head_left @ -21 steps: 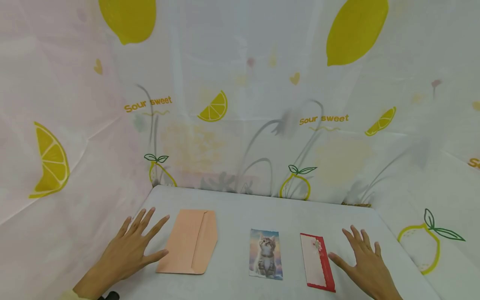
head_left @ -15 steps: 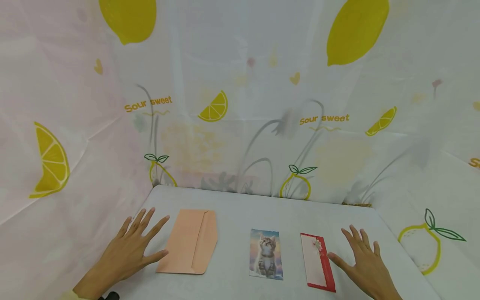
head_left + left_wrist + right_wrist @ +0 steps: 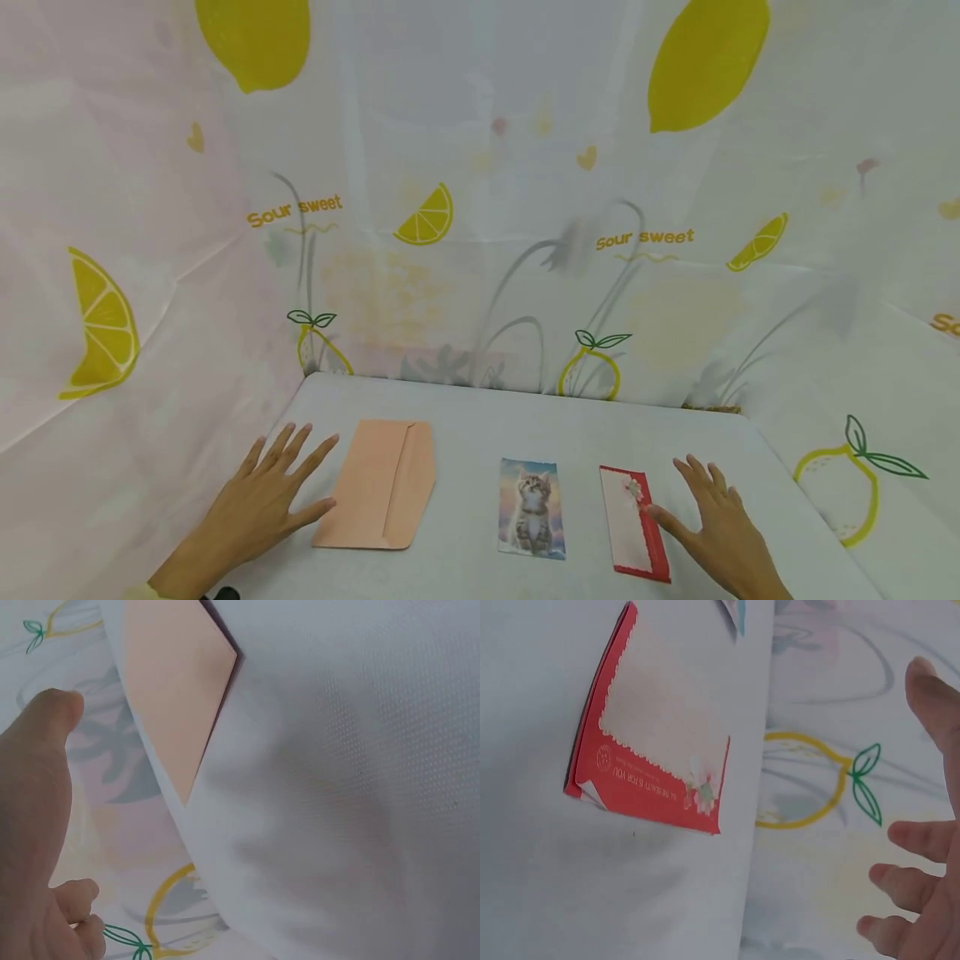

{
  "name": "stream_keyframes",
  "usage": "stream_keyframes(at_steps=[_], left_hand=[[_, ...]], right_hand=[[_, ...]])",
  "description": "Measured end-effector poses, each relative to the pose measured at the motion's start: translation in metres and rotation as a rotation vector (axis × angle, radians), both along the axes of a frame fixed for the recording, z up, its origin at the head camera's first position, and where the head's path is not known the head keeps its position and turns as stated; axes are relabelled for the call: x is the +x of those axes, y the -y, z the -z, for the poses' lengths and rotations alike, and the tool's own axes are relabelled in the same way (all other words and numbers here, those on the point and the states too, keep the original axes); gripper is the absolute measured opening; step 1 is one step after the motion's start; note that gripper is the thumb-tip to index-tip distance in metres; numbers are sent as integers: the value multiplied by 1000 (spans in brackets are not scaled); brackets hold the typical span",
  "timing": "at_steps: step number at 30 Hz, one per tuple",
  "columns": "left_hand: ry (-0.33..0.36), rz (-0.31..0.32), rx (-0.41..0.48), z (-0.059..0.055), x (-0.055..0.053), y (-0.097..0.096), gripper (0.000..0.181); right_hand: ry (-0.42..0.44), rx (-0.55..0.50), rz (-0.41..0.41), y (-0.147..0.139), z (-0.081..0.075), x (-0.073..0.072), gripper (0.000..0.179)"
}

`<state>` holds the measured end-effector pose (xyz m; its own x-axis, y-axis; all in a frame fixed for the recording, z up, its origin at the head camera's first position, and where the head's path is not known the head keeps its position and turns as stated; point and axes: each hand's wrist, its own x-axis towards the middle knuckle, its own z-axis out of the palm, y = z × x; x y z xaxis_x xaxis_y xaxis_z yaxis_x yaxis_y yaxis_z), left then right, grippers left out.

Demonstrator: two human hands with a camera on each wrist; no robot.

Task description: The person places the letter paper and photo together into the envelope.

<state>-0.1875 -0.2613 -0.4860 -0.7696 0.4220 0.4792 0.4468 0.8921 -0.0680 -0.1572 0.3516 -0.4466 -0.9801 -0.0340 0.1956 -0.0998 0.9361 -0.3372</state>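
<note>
My left hand [image 3: 255, 508] is spread with straight fingers beside a pink envelope [image 3: 367, 492], its thumb near the envelope's left edge. The envelope lies flat, flap side up, and its pointed end [image 3: 180, 682] shows in the left wrist view. At the middle lies a kitten picture card [image 3: 532, 510]. A red and white greeting card [image 3: 628, 525] with a flower rests to its right; in the right wrist view one corner of that card [image 3: 656, 776] curls up. My right hand [image 3: 723, 529] has its fingers extended, the thumb near the card's right edge. Neither hand holds anything.
A white table [image 3: 465, 417] carries all these things. Behind and beside it hangs a white curtain [image 3: 465, 317] printed with lemons. A small black object [image 3: 227, 593] pokes out below my left wrist.
My right hand has shifted slightly left toward the greeting card. The left hand has barely moved, and the envelope and both cards lie as before.
</note>
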Motion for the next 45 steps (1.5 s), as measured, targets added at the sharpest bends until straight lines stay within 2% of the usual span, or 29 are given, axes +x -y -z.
stream_keyframes(at_steps=[4,7,12,16,22,25,29,38,45], left_hand=[[33,6,54,3,-1,-3,72],[63,20,124,5,-2,-6,58],[52,43,187,8,-3,-12,42],[51,45,197,12,-3,-14,39],[122,13,189,15,-3,-17,38],[132,16,179,16,-4,-18,37],[113,46,178,19,-5,-21,38],[44,98,181,25,-9,-28,36],[46,113,171,24,-11,-34,36]], right_hand=[[14,-17,24,8,2,0,82],[-8,-43,20,15,5,-2,74],[-11,-103,26,27,11,-8,66],[-5,-150,11,37,17,-12,61],[-21,-191,-24,51,24,-15,55],[-8,-228,-37,58,26,-17,53],[22,-286,-55,69,30,-21,51],[28,-333,-112,93,41,-30,46],[49,-311,-163,112,44,-35,48]])
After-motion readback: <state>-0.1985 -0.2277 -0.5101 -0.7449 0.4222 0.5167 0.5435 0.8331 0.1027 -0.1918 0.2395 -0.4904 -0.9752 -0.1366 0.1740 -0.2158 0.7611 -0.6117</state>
